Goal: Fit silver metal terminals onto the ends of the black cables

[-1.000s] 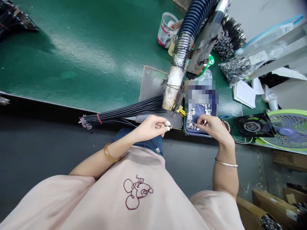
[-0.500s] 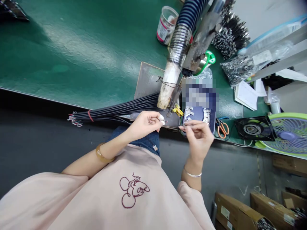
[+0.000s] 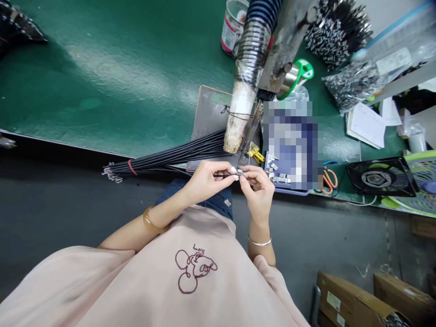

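My left hand (image 3: 206, 180) is closed in a pinch on the end of a thin black cable (image 3: 218, 175), with white tape on the fingertips. My right hand (image 3: 258, 185) is closed in a pinch on a small metal part (image 3: 239, 171), pressed against the cable end. The two hands meet just off the table's front edge, above my lap. Behind them lies a bundle of black cables (image 3: 170, 158) tied with a red band. A blue tray (image 3: 276, 175) of small metal parts sits to the right of my hands.
A ribbed hose with a white nozzle (image 3: 245, 77) hangs over a grey plate (image 3: 209, 113) on the green table (image 3: 112, 77). Scissors (image 3: 329, 178), a black fan (image 3: 378, 178), a green fan (image 3: 422, 181), a tin (image 3: 231, 25) and bags of parts (image 3: 344, 27) stand at right. Cardboard boxes (image 3: 354, 304) sit on the floor.
My right hand left the blue tray with a small part and moved left to meet my left hand, which stayed by the cable end.
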The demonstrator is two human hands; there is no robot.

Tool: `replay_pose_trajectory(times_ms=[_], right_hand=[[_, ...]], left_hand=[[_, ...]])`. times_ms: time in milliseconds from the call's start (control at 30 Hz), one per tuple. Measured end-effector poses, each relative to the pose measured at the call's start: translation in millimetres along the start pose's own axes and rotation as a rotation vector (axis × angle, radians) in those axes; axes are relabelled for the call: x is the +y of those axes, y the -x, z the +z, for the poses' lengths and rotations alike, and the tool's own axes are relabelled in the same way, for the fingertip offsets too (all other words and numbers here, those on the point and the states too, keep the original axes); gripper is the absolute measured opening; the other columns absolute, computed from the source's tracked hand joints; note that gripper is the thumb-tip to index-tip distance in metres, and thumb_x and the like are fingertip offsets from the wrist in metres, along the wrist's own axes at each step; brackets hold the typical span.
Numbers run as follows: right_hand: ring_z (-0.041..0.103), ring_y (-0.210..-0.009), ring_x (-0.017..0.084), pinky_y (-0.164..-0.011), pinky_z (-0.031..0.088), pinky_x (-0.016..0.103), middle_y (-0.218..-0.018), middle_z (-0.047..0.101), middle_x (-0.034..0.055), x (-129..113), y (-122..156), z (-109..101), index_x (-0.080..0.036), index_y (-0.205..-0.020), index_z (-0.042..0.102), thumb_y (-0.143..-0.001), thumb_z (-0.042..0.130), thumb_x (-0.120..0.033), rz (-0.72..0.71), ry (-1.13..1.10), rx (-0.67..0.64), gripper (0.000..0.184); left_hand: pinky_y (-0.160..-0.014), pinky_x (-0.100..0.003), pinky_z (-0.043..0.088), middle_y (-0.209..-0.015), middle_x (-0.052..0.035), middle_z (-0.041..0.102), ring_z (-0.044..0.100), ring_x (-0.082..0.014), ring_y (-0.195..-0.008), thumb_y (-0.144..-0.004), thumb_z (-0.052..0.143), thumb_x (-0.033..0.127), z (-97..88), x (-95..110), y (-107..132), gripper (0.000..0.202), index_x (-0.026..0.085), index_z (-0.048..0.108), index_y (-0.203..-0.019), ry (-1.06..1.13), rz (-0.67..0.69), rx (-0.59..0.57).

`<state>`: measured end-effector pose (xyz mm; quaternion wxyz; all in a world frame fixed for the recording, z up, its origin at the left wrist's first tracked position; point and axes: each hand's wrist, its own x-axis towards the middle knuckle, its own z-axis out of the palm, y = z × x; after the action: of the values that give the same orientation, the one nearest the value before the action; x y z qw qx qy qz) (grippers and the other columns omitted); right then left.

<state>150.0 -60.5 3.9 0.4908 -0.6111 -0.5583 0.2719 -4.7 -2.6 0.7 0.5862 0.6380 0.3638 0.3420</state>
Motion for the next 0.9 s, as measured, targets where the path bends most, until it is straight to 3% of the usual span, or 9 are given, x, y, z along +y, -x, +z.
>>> replay_pose_trajectory(times_ms=[167, 333, 500, 633, 733, 900], right_hand=[[0.07, -0.096, 0.018, -0.081, 0.06, 0.035, -0.1, 0.072, 0.0047, 1, 4, 6, -0.024, -0.087, 0.069, -0.088, 0.064, -0.02, -0.202, 0.217, 0.128, 0.006], [0.072, -0.099, 0.019, -0.087, 0.06, 0.04, -0.105, 0.074, 0.0055, 0, 9, 3, -0.025, -0.098, 0.066, -0.093, 0.056, -0.017, -0.276, 0.211, 0.251, 0.014], [0.074, -0.088, 0.017, -0.081, 0.062, 0.035, -0.097, 0.076, 0.002, -2, 12, 3, -0.027, -0.095, 0.067, -0.087, 0.067, -0.015, -0.452, 0.361, 0.242, 0.014], [0.073, -0.089, 0.017, -0.078, 0.062, 0.033, -0.095, 0.075, 0.0025, -1, 9, 5, -0.025, -0.094, 0.068, -0.088, 0.065, -0.017, -0.272, 0.221, 0.239, 0.01], [0.073, -0.092, 0.017, -0.076, 0.063, 0.031, -0.099, 0.074, 0.0043, 0, 9, 5, -0.022, -0.092, 0.065, -0.089, 0.063, -0.018, -0.177, 0.113, 0.207, 0.006], [0.075, -0.097, 0.018, -0.082, 0.062, 0.033, -0.104, 0.077, 0.0056, 3, 11, 7, -0.022, -0.091, 0.061, -0.085, 0.066, -0.011, -0.431, 0.32, 0.191, 0.013]], left_hand=[[-0.06, -0.02, 0.046, -0.062, -0.001, 0.063, 0.057, -0.0096, -0.058, -0.087, 0.06, 0.024, -1.5, 2, 1, 0.017, 0.012, 0.066, -0.077, 0.065, -0.028, -0.021], [-0.053, -0.019, 0.038, -0.06, 0.0016, 0.057, 0.049, -0.007, -0.053, -0.08, 0.068, 0.026, -4.1, 1, -4, 0.016, 0.01, 0.07, -0.079, 0.273, -0.11, -0.012], [-0.054, -0.021, 0.032, -0.058, 0.0028, 0.051, 0.041, -0.0061, -0.054, -0.073, 0.069, 0.02, -3.0, 1, -7, 0.011, 0.011, 0.066, -0.069, 0.319, -0.122, -0.009], [-0.051, -0.021, 0.023, -0.053, 0.0054, 0.041, 0.031, -0.0053, -0.051, -0.076, 0.066, 0.023, -4.2, 4, -7, 0.015, 0.011, 0.065, -0.067, 0.295, -0.118, -0.015], [-0.052, -0.021, 0.026, -0.055, 0.0042, 0.044, 0.034, -0.0062, -0.053, -0.077, 0.066, 0.025, -5.3, 5, -7, 0.017, 0.01, 0.068, -0.069, 0.284, -0.109, -0.018], [-0.055, -0.021, 0.033, -0.059, 0.0021, 0.053, 0.042, -0.0076, -0.057, -0.074, 0.067, 0.025, -4.0, 5, -8, 0.017, 0.01, 0.068, -0.067, 0.299, -0.117, 0.018]])
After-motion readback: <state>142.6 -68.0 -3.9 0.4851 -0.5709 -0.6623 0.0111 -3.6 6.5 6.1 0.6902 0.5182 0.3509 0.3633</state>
